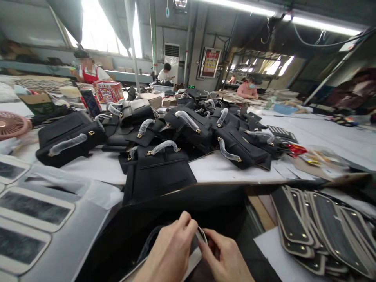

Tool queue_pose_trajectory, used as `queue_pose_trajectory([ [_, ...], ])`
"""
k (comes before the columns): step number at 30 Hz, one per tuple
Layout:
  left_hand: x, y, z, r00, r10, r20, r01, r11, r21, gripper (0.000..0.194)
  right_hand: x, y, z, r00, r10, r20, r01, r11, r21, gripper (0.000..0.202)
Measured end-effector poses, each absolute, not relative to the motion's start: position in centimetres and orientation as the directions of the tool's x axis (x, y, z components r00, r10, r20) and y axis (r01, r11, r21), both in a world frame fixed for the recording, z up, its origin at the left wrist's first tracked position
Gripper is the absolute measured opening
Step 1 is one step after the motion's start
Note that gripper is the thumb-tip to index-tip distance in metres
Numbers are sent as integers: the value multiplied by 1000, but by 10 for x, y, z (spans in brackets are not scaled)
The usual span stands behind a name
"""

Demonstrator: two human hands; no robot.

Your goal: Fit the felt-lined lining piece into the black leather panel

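Close to my body, my left hand (pixel 172 244) and my right hand (pixel 225 252) are closed with the fingertips almost meeting. Between them they pinch the edge of a pale-edged bag piece (pixel 194 258). My left hand and wrist cover much of that piece, so its full shape cannot be made out. Just beyond my hands, a black handbag (pixel 164 168) lies at the table's near edge, its handle wrapped in clear film. On the right is a stack of dark bag flaps (pixel 335 227) with beige borders and small gold studs.
Behind the nearest bag, several black handbags (pixel 188 121) are heaped on the white table (pixel 223 168). At left, dark panels with pale borders (pixel 35 207) lie on a sheeted surface. A pink fan (pixel 13 125) and a red patterned box (pixel 108 92) stand farther back. Several people sit beyond.
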State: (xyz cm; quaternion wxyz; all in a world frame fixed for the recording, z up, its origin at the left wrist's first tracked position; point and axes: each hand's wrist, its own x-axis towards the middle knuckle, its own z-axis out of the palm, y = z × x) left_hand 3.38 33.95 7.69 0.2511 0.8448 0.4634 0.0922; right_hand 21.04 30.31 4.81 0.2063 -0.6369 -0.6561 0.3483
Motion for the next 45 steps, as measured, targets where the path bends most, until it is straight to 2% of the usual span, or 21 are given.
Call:
queue_pose_trajectory([
  [4, 36, 363, 83, 505, 863, 16, 695, -418, 585, 33, 207, 307, 47, -73, 967, -245, 711, -122, -692, 44],
  [7, 38, 383, 76, 574, 819, -12, 657, -452, 603, 34, 207, 306, 43, -72, 956, -283, 668, -165, -726, 42],
  [12, 36, 408, 61, 703, 707, -80, 544, -461, 701, 34, 204, 305, 37, -36, 948, -315, 603, -231, -764, 44],
  [19, 29, 415, 52, 759, 648, -62, 453, -457, 765, 36, 203, 311, 38, -61, 947, -315, 693, -187, -697, 27],
  [25, 28, 417, 48, 779, 626, -37, 406, -459, 790, 36, 208, 304, 32, -63, 953, -297, 794, -132, -593, 32],
  [33, 24, 418, 47, 777, 629, -18, 381, -448, 809, 35, 204, 299, 26, -23, 966, -256, 827, -125, -548, 35],
  [38, 24, 417, 45, 769, 638, -36, 393, -428, 814, 33, 205, 296, 25, -8, 972, -233, 791, -136, -596, 39],
  [45, 28, 412, 39, 713, 696, -86, 446, -355, 822, 28, 204, 295, 17, -3, 969, -249, 603, -197, -773, 62],
])
